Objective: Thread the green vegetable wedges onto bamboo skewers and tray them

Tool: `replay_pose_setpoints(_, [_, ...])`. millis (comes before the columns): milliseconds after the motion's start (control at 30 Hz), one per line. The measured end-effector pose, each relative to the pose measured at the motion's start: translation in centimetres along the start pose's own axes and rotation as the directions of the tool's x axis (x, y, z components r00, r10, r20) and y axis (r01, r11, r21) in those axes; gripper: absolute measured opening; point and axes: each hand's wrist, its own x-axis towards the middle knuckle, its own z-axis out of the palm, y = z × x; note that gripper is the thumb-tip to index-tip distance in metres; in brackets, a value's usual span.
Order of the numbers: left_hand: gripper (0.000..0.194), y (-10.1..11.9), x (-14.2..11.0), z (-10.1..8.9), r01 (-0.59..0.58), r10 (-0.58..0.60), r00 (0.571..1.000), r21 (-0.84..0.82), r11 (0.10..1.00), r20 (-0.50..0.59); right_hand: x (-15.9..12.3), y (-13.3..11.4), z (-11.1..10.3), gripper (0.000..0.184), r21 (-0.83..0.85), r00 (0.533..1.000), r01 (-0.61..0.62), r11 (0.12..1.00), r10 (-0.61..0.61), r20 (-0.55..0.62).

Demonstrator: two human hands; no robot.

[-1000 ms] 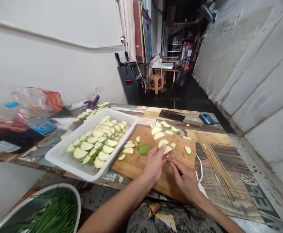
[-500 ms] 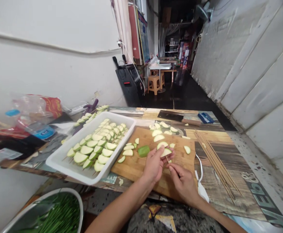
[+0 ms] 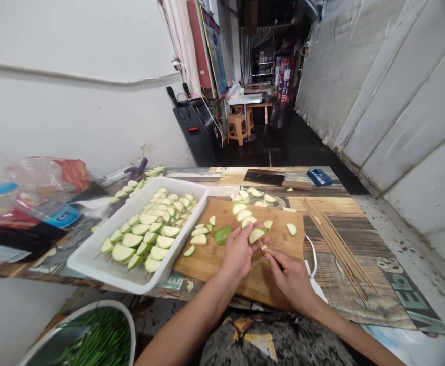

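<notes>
My left hand (image 3: 238, 252) pinches a pale green vegetable slice (image 3: 256, 234) over the wooden cutting board (image 3: 214, 259). My right hand (image 3: 291, 278) grips a thin bamboo skewer (image 3: 263, 245) whose tip meets that slice. More loose slices (image 3: 200, 235) lie on the board, with a darker green end piece (image 3: 221, 235) beside my left hand. Left of the board, a white tray (image 3: 92, 251) holds several skewered slices (image 3: 146, 231).
A bundle of bare skewers (image 3: 334, 244) lies right of the board. A cleaver (image 3: 270, 179) and a blue item (image 3: 320, 177) sit at the table's far edge. Bags and a bottle (image 3: 42, 193) crowd the left. A metal bowl of green stalks (image 3: 96, 340) stands below.
Both hands stay together over the board, working the skewer into the slice. The view has shifted slightly; nothing else moved.
</notes>
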Motion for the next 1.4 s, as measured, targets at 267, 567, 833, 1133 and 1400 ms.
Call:
replay_pose_setpoints(267, [0.024,-0.2,-0.6,-0.6,0.137,-0.138,0.983,0.015,0.99,0.118,0.6,-0.8,-0.1,0.024,0.169,0.997,-0.066,0.983,0.07,-0.02])
replay_pose_setpoints(567, [0.022,-0.9,-1.2,-0.2,0.091,-0.093,0.993,0.035,0.995,0.068,0.0,0.4,0.5,0.025,-0.266,0.962,0.249,0.931,-0.269,-0.041])
replay_pose_setpoints(833, [0.018,-0.8,-1.2,0.2,0.081,-0.078,0.995,-0.045,0.996,0.069,0.4,-0.6,0.0,0.03,0.11,0.999,-0.001,0.994,-0.004,0.052])
replay_pose_setpoints(1133, [0.014,-0.8,-0.9,0.0,0.091,-0.09,0.996,-0.043,0.995,0.027,0.0,0.6,0.2,0.028,-0.077,0.985,0.173,0.982,-0.174,-0.003])
replay_pose_setpoints(1400, [0.025,-0.6,-0.6,-0.7,0.142,-0.134,0.985,-0.073,0.987,0.107,0.2,0.6,-0.3,0.026,0.0,0.999,0.038,0.999,-0.038,-0.006])
